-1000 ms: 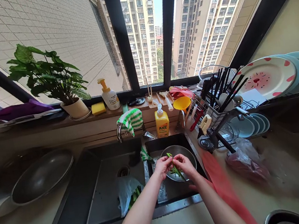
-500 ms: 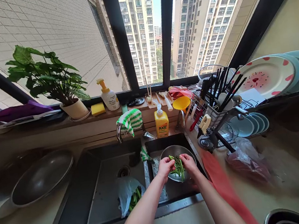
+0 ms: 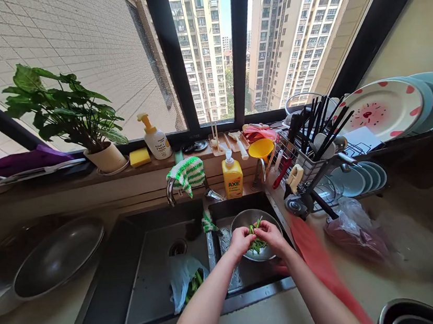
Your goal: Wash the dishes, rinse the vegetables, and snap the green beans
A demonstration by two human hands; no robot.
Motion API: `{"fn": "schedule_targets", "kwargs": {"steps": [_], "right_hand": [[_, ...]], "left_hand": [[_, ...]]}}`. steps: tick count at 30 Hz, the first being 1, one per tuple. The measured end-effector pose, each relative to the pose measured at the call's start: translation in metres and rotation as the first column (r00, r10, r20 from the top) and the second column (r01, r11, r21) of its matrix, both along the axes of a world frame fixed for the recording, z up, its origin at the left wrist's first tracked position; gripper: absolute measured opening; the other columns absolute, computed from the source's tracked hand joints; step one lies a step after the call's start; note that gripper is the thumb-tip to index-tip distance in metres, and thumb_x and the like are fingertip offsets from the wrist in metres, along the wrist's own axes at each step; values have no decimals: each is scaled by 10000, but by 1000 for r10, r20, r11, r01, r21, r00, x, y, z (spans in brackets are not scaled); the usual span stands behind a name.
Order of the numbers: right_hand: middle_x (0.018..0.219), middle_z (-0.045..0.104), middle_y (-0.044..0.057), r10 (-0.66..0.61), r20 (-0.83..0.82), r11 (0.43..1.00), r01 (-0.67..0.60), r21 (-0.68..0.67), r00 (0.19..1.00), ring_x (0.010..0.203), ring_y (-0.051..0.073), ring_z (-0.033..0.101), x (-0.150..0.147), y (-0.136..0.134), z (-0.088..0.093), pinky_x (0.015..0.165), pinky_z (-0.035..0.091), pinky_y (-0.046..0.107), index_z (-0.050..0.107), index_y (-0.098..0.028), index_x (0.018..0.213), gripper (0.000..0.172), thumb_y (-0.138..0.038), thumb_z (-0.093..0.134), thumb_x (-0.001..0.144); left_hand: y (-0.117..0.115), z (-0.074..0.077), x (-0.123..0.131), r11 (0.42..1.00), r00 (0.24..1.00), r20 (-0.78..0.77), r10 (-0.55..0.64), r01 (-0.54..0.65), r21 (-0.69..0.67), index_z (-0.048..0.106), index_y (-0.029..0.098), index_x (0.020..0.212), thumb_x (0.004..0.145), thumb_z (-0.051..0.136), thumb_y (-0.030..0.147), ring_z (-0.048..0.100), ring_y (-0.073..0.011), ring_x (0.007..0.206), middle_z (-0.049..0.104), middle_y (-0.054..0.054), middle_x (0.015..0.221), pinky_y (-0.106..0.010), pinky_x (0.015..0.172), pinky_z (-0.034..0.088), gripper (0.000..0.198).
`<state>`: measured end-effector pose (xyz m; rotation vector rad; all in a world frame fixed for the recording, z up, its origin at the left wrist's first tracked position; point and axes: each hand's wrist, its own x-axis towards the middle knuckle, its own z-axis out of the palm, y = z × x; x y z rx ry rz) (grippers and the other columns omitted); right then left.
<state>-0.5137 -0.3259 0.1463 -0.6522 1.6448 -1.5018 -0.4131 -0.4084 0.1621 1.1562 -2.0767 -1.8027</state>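
Observation:
Above a round metal bowl (image 3: 267,253) in the right sink basin, my two hands work close together. My left hand (image 3: 242,240) pinches slender green beans (image 3: 253,227) between thumb and fingers. My right hand (image 3: 269,234) is closed on the same beans from the other side, its fingertips almost touching the left ones. More cut or broken green pieces (image 3: 257,246) lie in the bowl under my hands. In the left basin, a thin plastic bag (image 3: 181,279) lies open with long green pods (image 3: 195,285) showing, partly hidden by my left forearm.
A faucet draped with a green-striped cloth (image 3: 187,173) stands behind the sink, beside a yellow soap bottle (image 3: 233,180). To the right are a dish rack (image 3: 312,166), a red cloth (image 3: 317,260) and a bagged item (image 3: 353,229). A wok (image 3: 60,257) sits at left.
My hands have drawn closer together over the bowl, and the beans between them are now gathered shorter and more hidden by the fingers. The view has shifted slightly.

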Motion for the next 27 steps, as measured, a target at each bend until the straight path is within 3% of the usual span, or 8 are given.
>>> {"fn": "schedule_targets", "kwargs": {"steps": [5,9,12,16,20,22,24,27], "right_hand": [[647,595,-9,86,-261,995,-71,64,962,626,155,541,-7,5,4,609,415,269,564,-205,692,95,-270,585,626],[651,629,-6,148,-437,983,-82,165,887,641,167,552,-11,13,2,636,402,271,618,-217,703,62,-217,585,650],[788,688,41,154,-519,970,-29,240,841,747,197,604,-14,13,-7,696,424,291,661,-212,826,170,-198,542,705],[870,716,53,165,-523,953,0,301,836,854,212,635,-17,10,-26,763,447,289,694,-227,880,286,-119,573,644],[849,725,52,169,-543,928,53,368,822,861,207,646,-21,13,-40,763,454,288,717,-231,818,231,-147,546,687],[835,726,61,171,-562,912,85,400,809,851,209,649,-23,18,-44,766,451,296,721,-221,787,214,-179,522,721],[847,725,68,185,-577,901,98,424,796,841,213,651,-24,24,-46,761,451,302,723,-212,802,224,-222,506,747],[926,716,87,224,-587,895,74,440,778,875,228,645,-25,32,-45,781,450,321,715,-195,882,279,-278,471,777]], "left_hand": [[-13,14,1,969,993,95,-65,85,-230,555,181,552,634,634,87,567,-213,786,572,-21,627,-293,761,386,148],[-28,20,-3,939,988,124,-92,127,-321,615,191,697,698,591,98,561,-249,940,629,-75,836,-332,871,355,96],[-28,11,-8,938,984,150,-100,143,-316,639,180,765,700,598,110,583,-252,895,645,-86,826,-334,844,384,104],[-19,-9,-6,951,985,158,-71,115,-286,651,185,911,561,734,119,599,-246,882,662,-75,846,-306,819,417,366],[-21,-16,4,957,990,131,-44,80,-280,668,179,705,602,681,100,606,-242,854,663,-70,773,-329,838,415,130],[-24,-13,13,961,994,96,-48,72,-266,668,183,653,666,618,110,611,-226,818,668,-60,733,-325,829,422,90],[-26,-6,31,968,998,45,-37,47,-247,688,198,725,713,574,137,612,-201,837,689,-48,799,-293,824,429,130],[-30,3,84,979,995,-73,75,-87,-184,689,202,871,744,548,193,608,-176,852,692,-45,911,-249,786,445,190]]}}
